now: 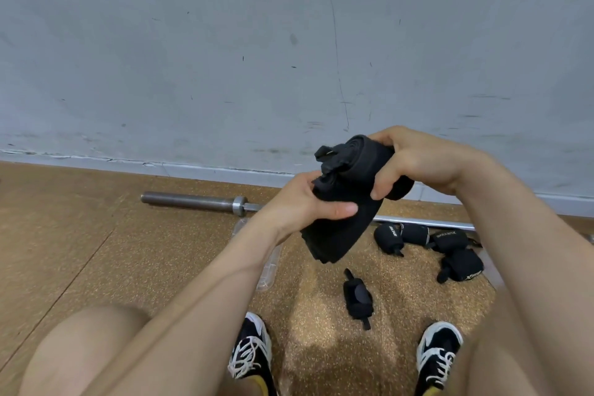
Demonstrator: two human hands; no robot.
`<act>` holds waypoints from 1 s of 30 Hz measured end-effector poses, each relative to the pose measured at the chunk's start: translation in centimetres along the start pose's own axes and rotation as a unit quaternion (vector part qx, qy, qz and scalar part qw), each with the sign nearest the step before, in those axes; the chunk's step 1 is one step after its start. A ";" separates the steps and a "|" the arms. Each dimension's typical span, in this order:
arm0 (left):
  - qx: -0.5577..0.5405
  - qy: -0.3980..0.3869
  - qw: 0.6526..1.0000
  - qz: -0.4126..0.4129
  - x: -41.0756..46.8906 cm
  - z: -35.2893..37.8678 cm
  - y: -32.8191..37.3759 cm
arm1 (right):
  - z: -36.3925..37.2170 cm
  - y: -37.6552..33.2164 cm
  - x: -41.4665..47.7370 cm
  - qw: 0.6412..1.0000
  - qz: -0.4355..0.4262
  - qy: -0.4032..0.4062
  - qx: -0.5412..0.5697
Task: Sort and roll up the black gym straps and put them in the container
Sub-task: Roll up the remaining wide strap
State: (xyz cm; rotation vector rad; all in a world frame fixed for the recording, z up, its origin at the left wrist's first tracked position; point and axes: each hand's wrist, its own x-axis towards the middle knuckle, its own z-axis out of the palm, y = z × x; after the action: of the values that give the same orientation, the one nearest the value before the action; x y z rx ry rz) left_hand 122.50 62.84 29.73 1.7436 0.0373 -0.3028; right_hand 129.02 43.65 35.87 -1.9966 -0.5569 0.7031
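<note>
Head view: left grip (302, 202) and right grip (424, 161) both clutch a part-rolled strap (337, 235); rolling underway. Next: wind it tight, then reach what may be the clear container (268, 270).

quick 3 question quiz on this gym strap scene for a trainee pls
1. True or false: both the left hand and the right hand grip the black strap.
2. Multiple choice: the barbell lies A) on the floor along the wall, B) upright in a rack, C) across the person's knees.
3. Fill in: the small rolled strap lies on the floor between, and just ahead of, the two ____.
Key: 1 true; 2 A; 3 shoes.
</note>
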 end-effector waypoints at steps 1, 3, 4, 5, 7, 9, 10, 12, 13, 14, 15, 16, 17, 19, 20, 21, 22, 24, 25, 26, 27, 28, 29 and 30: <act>-0.018 0.011 1.000 0.005 0.2 0.2 0.1 | -0.2 0.0 -0.1 1.000 -0.009 0.010 0.008; -0.042 0.034 0.999 0.003 0.3 0.6 0.0 | -0.5 0.0 -0.2 0.999 -0.029 0.036 0.027; -0.048 0.046 0.998 -0.001 0.3 0.9 -0.3 | -0.4 0.0 -0.2 0.998 -0.038 0.049 0.032; -0.052 0.058 0.997 -0.002 0.3 1.2 -0.5 | 0.0 -0.1 0.0 0.996 -0.046 0.066 0.032; -0.065 0.077 0.995 -0.001 0.2 1.8 -0.8 | 0.8 0.0 0.4 0.992 -0.054 0.114 0.026; -0.085 0.084 0.993 0.000 0.1 2.2 -0.6 | 1.7 0.0 0.7 0.985 -0.058 0.161 0.003; -0.092 0.084 0.992 0.000 0.0 2.2 -0.4 | 2.0 0.0 0.8 0.982 -0.059 0.180 -0.017; -0.091 0.083 0.992 0.000 -0.3 1.9 0.2 | 2.7 -0.1 0.7 0.974 -0.073 0.209 -0.051; -0.087 0.085 0.993 0.000 -0.4 1.7 0.5 | 3.0 -0.2 0.7 0.970 -0.087 0.217 -0.062; -0.084 0.087 0.993 0.001 -0.6 1.6 0.8 | 3.2 -0.3 0.6 0.967 -0.103 0.223 -0.068; -0.079 0.091 0.993 0.002 -0.7 1.4 1.1 | 3.3 -0.3 0.7 0.964 -0.117 0.228 -0.069; -0.071 0.096 0.993 0.006 -0.7 1.2 1.3 | 3.3 -0.2 0.8 0.962 -0.130 0.231 -0.065; -0.058 0.102 0.993 0.012 -0.6 1.1 1.6 | 3.4 -0.2 0.8 0.961 -0.141 0.233 -0.056; -0.038 0.103 0.993 0.030 -0.5 0.6 2.3 | 3.2 0.0 1.0 0.958 -0.158 0.239 -0.033; -0.038 0.096 0.994 0.036 -0.5 0.4 2.7 | 3.1 0.0 1.1 0.956 -0.167 0.241 -0.025; -0.047 0.083 0.995 0.037 -0.5 0.1 3.2 | 3.1 0.0 1.2 0.954 -0.177 0.243 -0.022; -0.063 0.065 0.995 0.033 -0.7 -0.2 3.7 | 3.0 0.0 1.2 0.951 -0.184 0.246 -0.024; -0.102 0.035 0.994 0.020 -1.0 -0.6 4.7 | 3.0 -0.1 1.4 0.948 -0.197 0.249 -0.039; -0.119 0.027 0.992 0.012 -1.2 -0.8 5.1 | 3.0 -0.2 1.4 0.946 -0.203 0.248 -0.051; -0.136 0.021 0.990 0.005 -1.4 -0.9 5.5 | 2.9 -0.2 1.5 0.944 -0.209 0.248 -0.067; -0.156 0.012 0.988 -0.001 -1.5 -1.0 5.9 | 2.8 -0.3 1.7 0.941 -0.213 0.250 -0.085; -0.174 0.002 0.985 -0.004 -1.5 -1.0 6.3 | 2.6 -0.3 1.8 0.937 -0.215 0.254 -0.107; -0.186 -0.006 0.982 -0.005 -1.5 -0.9 6.6 | 2.5 -0.3 2.0 0.933 -0.217 0.257 -0.131; -0.184 -0.003 0.983 -0.005 -1.4 -0.8 6.8 | 2.6 -0.2 2.2 0.929 -0.217 0.257 -0.156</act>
State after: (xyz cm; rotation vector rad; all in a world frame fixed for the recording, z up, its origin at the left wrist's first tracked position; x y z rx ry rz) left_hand 122.62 62.43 36.71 1.3757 0.0928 -0.2889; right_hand 128.91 46.77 34.41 -2.1286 -0.7836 -0.1945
